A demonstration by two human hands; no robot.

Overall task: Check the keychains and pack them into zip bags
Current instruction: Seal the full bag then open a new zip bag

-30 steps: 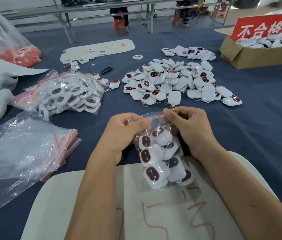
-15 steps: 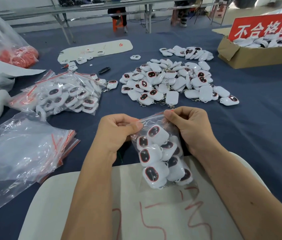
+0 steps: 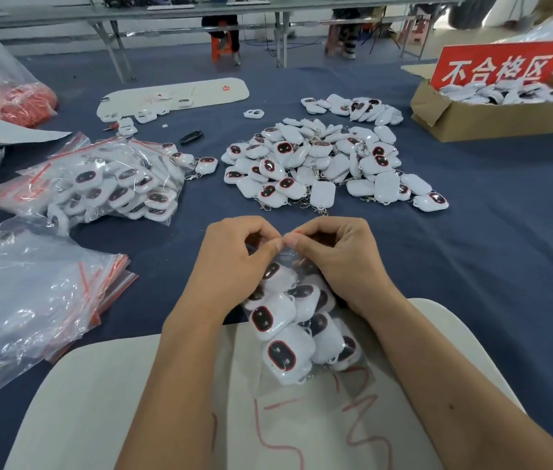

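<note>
A clear zip bag (image 3: 297,334) filled with several white keychains with dark oval faces lies on a white board (image 3: 105,401) in front of me. My left hand (image 3: 234,266) and my right hand (image 3: 343,262) meet at the bag's top edge, and both pinch the red zip strip between thumb and fingers. A large loose pile of keychains (image 3: 322,164) lies on the blue cloth beyond my hands. To the left lie filled zip bags (image 3: 109,184). A stack of empty zip bags (image 3: 31,300) sits at the near left.
A cardboard box (image 3: 492,113) with a red sign holds more keychains at the far right. A second white board (image 3: 173,96) with a few loose parts lies at the back. A bag of red items (image 3: 10,100) sits far left. A small black object (image 3: 191,137) lies near the filled bags.
My hands have moved together along the bag's top edge and now meet at its middle. The bag has settled lower onto the white board.
</note>
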